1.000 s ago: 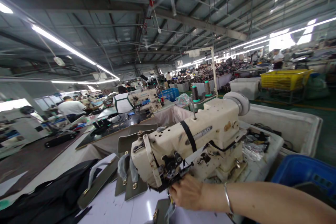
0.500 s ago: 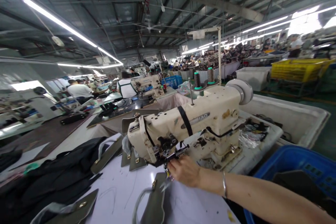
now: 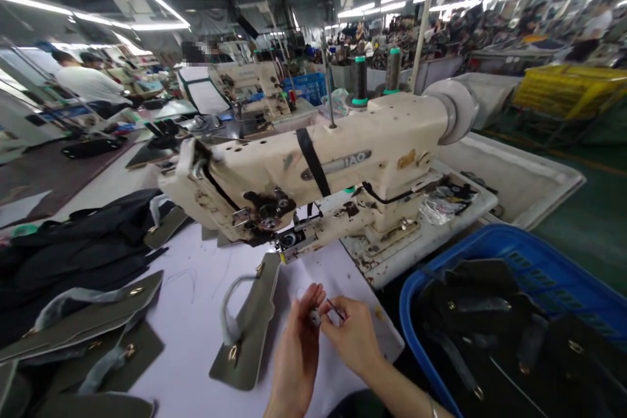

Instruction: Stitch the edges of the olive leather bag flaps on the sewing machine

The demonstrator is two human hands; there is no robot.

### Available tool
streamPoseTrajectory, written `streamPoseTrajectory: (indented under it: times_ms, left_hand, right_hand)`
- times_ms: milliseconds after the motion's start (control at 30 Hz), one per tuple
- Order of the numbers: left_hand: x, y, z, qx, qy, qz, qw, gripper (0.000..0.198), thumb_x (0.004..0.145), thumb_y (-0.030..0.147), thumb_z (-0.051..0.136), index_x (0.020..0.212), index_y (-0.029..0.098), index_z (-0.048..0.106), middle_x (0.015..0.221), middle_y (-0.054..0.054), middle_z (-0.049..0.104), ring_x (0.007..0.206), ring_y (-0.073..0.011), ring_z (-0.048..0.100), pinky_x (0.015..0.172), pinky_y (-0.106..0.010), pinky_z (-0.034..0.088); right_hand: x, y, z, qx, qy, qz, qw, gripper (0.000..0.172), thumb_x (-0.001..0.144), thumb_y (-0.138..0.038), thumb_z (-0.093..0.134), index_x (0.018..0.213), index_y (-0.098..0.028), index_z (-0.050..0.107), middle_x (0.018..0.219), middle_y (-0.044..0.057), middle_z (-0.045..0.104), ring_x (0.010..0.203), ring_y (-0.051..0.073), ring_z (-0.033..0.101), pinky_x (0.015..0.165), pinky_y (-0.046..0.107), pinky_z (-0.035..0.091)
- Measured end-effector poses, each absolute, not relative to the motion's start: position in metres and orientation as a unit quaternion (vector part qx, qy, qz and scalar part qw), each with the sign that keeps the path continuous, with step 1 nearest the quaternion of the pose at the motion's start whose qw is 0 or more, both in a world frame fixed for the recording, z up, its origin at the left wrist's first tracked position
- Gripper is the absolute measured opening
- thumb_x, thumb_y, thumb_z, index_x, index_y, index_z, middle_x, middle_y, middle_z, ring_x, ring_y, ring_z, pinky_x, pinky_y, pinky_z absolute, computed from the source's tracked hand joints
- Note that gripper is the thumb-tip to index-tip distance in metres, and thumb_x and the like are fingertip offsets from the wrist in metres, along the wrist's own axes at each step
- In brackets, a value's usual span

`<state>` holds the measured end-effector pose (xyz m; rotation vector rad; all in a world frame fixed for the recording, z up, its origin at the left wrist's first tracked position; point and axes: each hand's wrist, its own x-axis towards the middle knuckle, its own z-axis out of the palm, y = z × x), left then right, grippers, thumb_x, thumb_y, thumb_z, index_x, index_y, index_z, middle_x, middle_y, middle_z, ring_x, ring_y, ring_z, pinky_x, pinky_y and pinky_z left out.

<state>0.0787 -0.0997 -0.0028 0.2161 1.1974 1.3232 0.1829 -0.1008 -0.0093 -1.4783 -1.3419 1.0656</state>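
Observation:
Both my hands meet over the white tabletop in front of a cream sewing machine (image 3: 353,150). A small round metal bobbin (image 3: 314,318) sits at the fingers of my left hand (image 3: 296,356), which are curled around it. My right hand (image 3: 355,333) is closed in a pinch, its fingertips beside the bobbin. Between its fingers is a thin dark tool (image 3: 336,309), whose kind I cannot make out. Left of my hands lies an olive flat panel (image 3: 252,326) with a wrapped handle and gold rings. Above it, the machine's hook area (image 3: 290,240) is exposed.
A blue basket (image 3: 409,304) with dark handled panels stands at the right. More olive panels (image 3: 142,339) and black fabric (image 3: 93,235) lie at the left. Thread cones (image 3: 360,81) rise behind the machine. A person in white (image 3: 203,88) sits farther back.
My right hand has left the machine's needle area and come down toward me. My left hand has come into view, with the bobbin between both hands. The view has tilted down.

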Motion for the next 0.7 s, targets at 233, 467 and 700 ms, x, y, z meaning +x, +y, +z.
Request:
streamPoseTrajectory:
  times_ms: [233,467,700]
  left_hand:
    - [0.098,-0.106,-0.019,0.014,0.535,0.545,0.646,0.027,0.100,0.022,0.053,0.114,0.010,0.072,0.119,-0.014,0.072,0.099,-0.0162,0.071,0.085,-0.022,0.058]
    - [0.096,-0.095,-0.022,-0.022,0.466,0.498,0.731,0.013,0.097,0.015,0.053,0.089,0.011,0.063,0.075,-0.006,0.066,0.064,-0.0131,0.066,0.058,-0.021,0.056]
    - [0.104,-0.099,-0.021,0.191,0.521,0.473,0.684,0.036,0.083,0.045,0.078,0.096,0.015,0.062,0.062,0.008,0.043,0.044,-0.0019,0.028,0.041,-0.014,0.022]
  right_hand:
    - [0.201,-0.108,-0.032,-0.563,-0.558,0.418,0.443,0.015,0.070,-0.008,0.065,0.076,-0.020,0.072,0.097,0.005,0.071,0.089,0.020,0.067,0.085,0.031,0.050]
    - [0.205,-0.103,-0.029,-0.441,-0.305,0.653,0.535,0.023,0.071,-0.029,0.080,0.087,-0.018,0.069,0.080,0.002,0.068,0.068,0.015,0.061,0.067,0.027,0.050]
    - [0.217,-0.099,-0.034,-0.480,-0.217,0.649,0.549,0.035,0.071,-0.043,0.081,0.085,-0.014,0.068,0.069,0.000,0.059,0.062,0.011,0.050,0.058,0.023,0.040]
